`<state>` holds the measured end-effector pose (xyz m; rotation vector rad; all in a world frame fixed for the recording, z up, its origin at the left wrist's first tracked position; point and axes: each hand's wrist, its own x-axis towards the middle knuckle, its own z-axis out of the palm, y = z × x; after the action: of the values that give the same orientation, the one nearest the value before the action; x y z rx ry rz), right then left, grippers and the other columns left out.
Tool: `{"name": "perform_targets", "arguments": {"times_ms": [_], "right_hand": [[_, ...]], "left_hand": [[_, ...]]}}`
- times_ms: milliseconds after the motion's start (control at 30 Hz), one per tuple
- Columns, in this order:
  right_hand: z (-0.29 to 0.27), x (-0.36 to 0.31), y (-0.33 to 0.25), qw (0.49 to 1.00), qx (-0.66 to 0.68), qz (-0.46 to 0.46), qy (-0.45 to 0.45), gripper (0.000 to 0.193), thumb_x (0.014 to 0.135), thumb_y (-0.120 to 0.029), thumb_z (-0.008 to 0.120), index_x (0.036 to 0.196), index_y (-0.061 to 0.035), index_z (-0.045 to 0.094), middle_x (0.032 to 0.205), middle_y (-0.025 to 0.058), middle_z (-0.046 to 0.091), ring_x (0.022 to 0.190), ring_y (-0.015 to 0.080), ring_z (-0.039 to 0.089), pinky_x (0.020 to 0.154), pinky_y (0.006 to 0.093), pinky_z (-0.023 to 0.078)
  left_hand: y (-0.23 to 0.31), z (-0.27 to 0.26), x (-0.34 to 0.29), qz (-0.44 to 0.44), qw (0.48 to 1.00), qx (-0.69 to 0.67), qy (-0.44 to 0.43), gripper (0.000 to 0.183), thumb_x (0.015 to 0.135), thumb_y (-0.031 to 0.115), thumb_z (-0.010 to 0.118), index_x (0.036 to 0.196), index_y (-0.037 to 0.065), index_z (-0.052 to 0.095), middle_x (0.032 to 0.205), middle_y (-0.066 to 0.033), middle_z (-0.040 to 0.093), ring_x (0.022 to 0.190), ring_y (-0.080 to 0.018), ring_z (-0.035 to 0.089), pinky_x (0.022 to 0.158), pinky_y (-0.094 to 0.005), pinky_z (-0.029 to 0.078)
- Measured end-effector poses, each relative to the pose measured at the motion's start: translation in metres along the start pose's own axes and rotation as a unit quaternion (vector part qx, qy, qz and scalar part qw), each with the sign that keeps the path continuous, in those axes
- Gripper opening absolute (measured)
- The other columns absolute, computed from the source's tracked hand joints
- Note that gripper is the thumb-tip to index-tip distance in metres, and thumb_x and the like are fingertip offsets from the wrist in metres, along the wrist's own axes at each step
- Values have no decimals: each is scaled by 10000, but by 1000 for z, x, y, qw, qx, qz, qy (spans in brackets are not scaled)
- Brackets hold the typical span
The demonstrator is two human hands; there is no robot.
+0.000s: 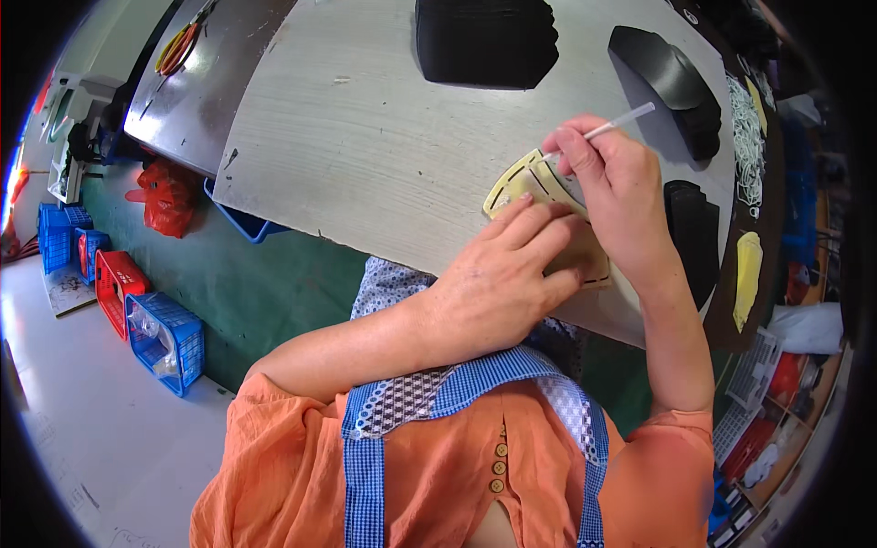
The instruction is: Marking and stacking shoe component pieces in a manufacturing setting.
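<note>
A pale yellow curved template (514, 186) with narrow dark slots lies on the light worktable, close to its near edge. My left hand (507, 265) rests over it, fingers spread and pressing on its surface, hiding much of its middle. In my right hand (623, 178) is a thin white pen (625, 118), pinched between thumb and fingers. The pen's lower end meets the upper part of the template, by a slot. What lies under the template is mostly hidden.
Stacks of black cut pieces lie at the far middle (487, 44), far right (671, 78) and right edge (692, 237) of the worktable (338, 155). White cords (746, 146) and a yellow strip (747, 279) are beyond. Orange-handled scissors (178, 48) lie far left. Plastic baskets (166, 342) stand lower left.
</note>
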<state>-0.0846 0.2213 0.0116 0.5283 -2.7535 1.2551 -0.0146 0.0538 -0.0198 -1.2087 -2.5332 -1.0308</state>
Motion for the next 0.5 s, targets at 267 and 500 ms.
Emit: {"name": "perform_targets", "arguments": {"times_ms": [267, 500], "right_hand": [[-39, -71, -3, 992, -26, 124, -14, 227, 1044, -159, 569, 941, -2, 696, 774, 120, 645, 648, 210, 626, 628, 310, 497], [-37, -115, 1, 997, -50, 31, -43, 213, 1050, -160, 575, 987, -13, 716, 778, 66, 655, 716, 154, 631, 613, 293, 457]], "left_hand": [[-5, 1, 2, -38, 999, 2, 7, 366, 796, 147, 778, 1156, 124, 713, 1189, -99, 597, 1156, -300, 596, 944, -433, 535], [-10, -12, 15, -7, 999, 44, -12, 388, 765, 199, 821, 1137, 165, 715, 1194, -88, 604, 1177, -299, 597, 1035, -445, 502]]}}
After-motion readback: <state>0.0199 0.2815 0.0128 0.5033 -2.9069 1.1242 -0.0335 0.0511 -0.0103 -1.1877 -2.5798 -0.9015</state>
